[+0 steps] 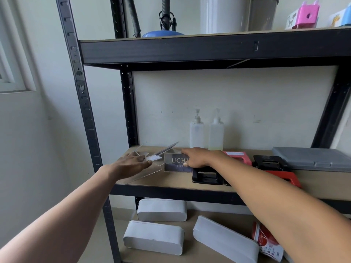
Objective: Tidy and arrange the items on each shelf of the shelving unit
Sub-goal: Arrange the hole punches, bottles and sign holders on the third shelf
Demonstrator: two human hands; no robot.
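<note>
Dark metal shelving unit (89,118) with tan board shelves stands against a pale, lightly scuffed wall; a window frame (13,73) shows at far left. Middle shelf (313,184), left end: left hand (131,161) lies palm down, fingers fairly straight, on a clear acrylic stand (144,173) whose front corner overhangs the shelf edge; whether the fingers pinch anything cannot be told. Right hand (197,157) rests on top of a small acrylic sign holder (175,165) with a dark printed card, index finger extended, thumb on the front face. Behind stand two pump bottles (207,133), side by side near the wall. To the right: black hole punch (207,176), red-and-black punch (273,168), grey flat case (313,158). Upper shelf carries a blue lamp base (163,34), white cylinder (222,15), grey bin (263,13), pink box (307,15). Lower shelf holds three white oblong containers (153,237), lying at differing angles, and a red-and-white packet (266,242).
</note>
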